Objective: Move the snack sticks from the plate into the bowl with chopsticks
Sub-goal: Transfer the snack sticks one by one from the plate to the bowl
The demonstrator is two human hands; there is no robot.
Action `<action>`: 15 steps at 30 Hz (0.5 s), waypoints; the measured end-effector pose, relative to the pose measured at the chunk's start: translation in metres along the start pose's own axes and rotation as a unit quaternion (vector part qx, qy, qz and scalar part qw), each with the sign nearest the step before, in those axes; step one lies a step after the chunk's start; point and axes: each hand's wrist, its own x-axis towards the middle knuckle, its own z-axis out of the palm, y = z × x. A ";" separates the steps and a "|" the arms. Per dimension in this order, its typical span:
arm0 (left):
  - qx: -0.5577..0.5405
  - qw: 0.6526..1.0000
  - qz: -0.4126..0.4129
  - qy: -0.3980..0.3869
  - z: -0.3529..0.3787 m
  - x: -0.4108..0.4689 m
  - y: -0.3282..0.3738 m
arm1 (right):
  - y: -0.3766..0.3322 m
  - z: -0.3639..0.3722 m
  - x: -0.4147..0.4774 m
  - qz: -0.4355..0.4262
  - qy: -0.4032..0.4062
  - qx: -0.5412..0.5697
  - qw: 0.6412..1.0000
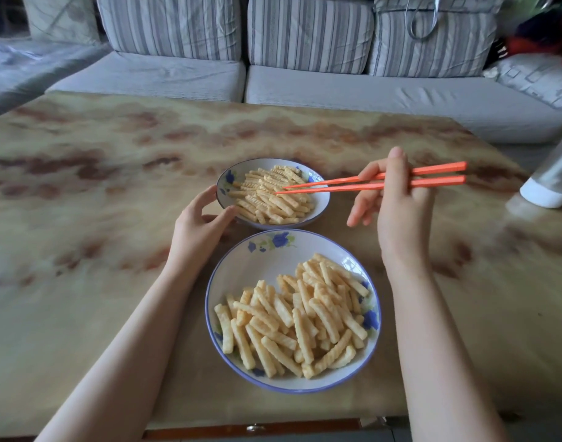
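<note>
Left hand (198, 218) is curled round the rim of the bowl (224, 180), I'd guess to stop it sliding. The plate (238, 266) sits just in front with plenty of snack sticks (299, 317) on it. Right hand (397, 199) grips the orange chopsticks (346, 183), tips slightly apart over the bowl's pile, holding nothing as far as I can tell.

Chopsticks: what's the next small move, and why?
Probably the right hand should swing the chopsticks over to the plate and pinch another stick. Their tips hang over the bowl, slightly apart, with no stick visibly between them; the left hand holds the bowl's rim, and many snack sticks lie on the plate.
</note>
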 end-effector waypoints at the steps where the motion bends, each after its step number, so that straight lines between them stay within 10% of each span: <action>1: 0.000 1.000 0.000 0.001 0.000 0.000 0.000 | -0.002 -0.004 0.001 -0.002 -0.001 0.000 1.000; 15: -0.003 1.000 0.007 -0.006 -0.001 -0.001 0.000 | -0.044 -0.065 -0.002 -0.018 -0.086 -0.088 0.992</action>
